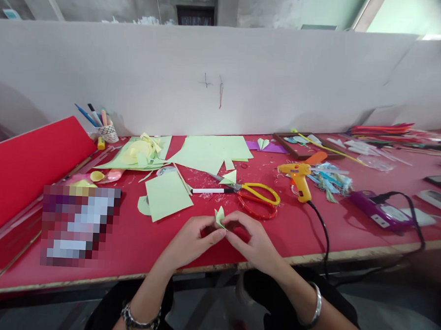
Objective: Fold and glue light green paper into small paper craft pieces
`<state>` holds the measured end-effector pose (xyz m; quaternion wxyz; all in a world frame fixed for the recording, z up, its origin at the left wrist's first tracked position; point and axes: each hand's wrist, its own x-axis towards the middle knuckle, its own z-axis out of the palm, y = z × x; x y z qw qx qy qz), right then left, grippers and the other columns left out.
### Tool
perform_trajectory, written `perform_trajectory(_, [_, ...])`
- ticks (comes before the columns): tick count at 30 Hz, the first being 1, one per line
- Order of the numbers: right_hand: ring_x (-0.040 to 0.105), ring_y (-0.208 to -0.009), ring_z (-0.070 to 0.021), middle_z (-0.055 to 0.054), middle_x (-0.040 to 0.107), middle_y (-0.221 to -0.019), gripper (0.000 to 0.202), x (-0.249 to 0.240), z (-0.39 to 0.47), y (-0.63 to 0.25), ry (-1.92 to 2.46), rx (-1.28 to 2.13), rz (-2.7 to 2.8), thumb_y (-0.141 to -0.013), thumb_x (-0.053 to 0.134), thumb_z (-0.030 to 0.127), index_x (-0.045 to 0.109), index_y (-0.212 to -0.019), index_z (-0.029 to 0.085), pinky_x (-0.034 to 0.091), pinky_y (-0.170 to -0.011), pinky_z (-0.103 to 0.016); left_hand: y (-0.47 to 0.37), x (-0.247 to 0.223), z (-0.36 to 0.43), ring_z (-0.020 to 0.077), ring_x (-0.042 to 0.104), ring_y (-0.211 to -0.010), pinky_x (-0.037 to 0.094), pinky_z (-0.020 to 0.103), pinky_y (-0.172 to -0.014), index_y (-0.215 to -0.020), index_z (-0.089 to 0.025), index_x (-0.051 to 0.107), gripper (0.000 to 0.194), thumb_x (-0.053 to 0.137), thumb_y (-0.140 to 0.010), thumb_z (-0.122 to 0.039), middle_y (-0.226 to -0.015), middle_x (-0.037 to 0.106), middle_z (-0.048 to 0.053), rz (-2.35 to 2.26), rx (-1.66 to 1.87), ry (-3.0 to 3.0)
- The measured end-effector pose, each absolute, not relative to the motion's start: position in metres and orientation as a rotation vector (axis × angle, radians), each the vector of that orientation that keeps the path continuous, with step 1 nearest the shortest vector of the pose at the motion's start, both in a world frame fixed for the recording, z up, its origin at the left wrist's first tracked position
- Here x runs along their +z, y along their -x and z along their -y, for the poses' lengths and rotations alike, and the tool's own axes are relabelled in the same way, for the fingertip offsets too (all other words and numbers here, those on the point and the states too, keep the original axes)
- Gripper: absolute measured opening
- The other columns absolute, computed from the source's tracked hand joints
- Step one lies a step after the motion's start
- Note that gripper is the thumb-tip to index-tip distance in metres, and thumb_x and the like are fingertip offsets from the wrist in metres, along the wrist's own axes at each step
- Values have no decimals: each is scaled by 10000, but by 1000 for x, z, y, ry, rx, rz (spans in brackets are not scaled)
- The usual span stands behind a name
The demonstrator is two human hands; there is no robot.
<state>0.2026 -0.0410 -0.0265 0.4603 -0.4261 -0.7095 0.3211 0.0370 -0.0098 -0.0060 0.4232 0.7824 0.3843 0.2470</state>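
Paper piece (220, 217): pinched between the fingertips of both hands, left (192, 242) and right (255, 243), near the counter's (215, 256) front edge, probably to steady its fold. Scissors (257, 199) lie just beyond, apparently within easy reach.

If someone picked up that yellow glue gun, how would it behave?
The yellow glue gun looks like hard plastic, so it would probably stay stiff. Its black cord trails over the table edge, so it may tug. Lying on its side, it seems unlikely to roll.
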Motion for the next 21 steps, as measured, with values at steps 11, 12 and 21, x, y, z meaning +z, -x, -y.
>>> perform_trajectory(11, [526, -742, -122, -5, 538, -809, 164, -26, 41, -208, 902, 1193, 1692, -766, 572, 261, 498, -900, 201, 461, -689, -244, -34, -3, 12, 130, 496, -629, 391, 217, -596, -727, -134, 612, 298, 453, -805, -373, -671, 593, 10, -880, 594, -2073])
perform_trajectory(12, [528, -744, -123, -8, 539, -809, 139, -25, 41, -208, 903, 1177, 1695, -782, 549, 258, 501, -900, 202, 461, -690, -245, -34, -2, 12, 131, 497, -627, 387, 217, -594, -726, -136, 611, 284, 454, -804, -360, -669, 593, 10, -878, 594, -2086])
perform_trajectory(21, [432, -1119, -231, -108, 443, -1201, 203, -26, 43, -205, 1013, 423, 1965, -709, 511, 109, 550, -884, 205, 375, -918, -382, -38, -3, 14, 113, 452, -574, 316, 204, -544, -697, -164, 547, 212, 352, -775, -131, -635, 551, -18, -944, 486, -2225])
